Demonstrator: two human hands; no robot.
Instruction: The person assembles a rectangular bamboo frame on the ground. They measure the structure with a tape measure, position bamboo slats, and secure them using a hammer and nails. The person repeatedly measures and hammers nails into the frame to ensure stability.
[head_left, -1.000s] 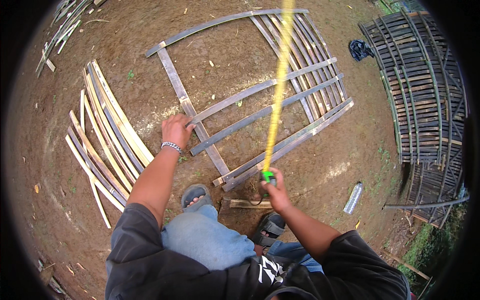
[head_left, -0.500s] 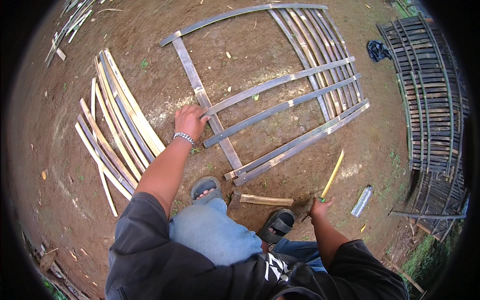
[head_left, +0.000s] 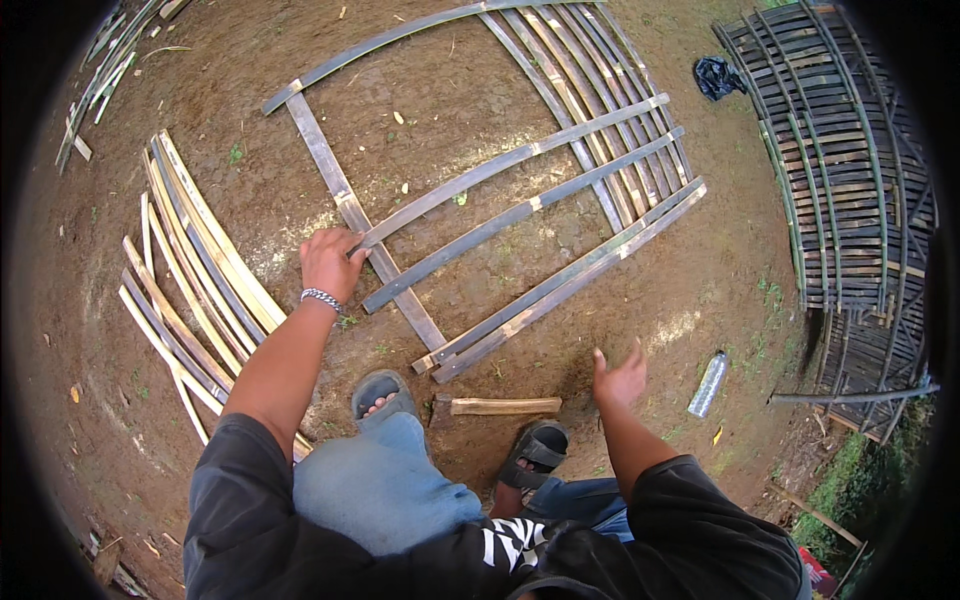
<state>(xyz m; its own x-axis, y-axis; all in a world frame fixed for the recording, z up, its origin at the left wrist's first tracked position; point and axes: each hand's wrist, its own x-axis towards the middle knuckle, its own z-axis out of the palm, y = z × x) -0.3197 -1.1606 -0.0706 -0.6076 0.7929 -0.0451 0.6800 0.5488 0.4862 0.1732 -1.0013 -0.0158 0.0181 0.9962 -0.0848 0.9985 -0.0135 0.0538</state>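
My left hand (head_left: 330, 264) is closed on the near-left end of a bamboo slat (head_left: 470, 186), where it crosses a long side slat (head_left: 322, 155) of a frame laid on the ground. Over bare soil on the right, my right hand (head_left: 620, 379) is open, fingers apart, holding nothing. Between my sandals and the frame lies a short tool with a pale wooden handle (head_left: 505, 406) and a dark head, which looks like a hatchet. Another crosswise slat (head_left: 480, 234) sits just nearer than the held one, and a pair of slats (head_left: 570, 280) forms the near edge.
Loose bamboo strips (head_left: 215, 245) lie in a pile to my left, with more strips (head_left: 105, 75) at the far left. A clear plastic bottle (head_left: 708, 384) lies to the right. Beyond it are stacked slatted bamboo panels (head_left: 845, 170) and a black plastic bag (head_left: 717, 77).
My right hand has let go of the long yellow tool, which no longer shows, and its fingers have spread. My left hand keeps its hold on the slat. The whole view has shifted.
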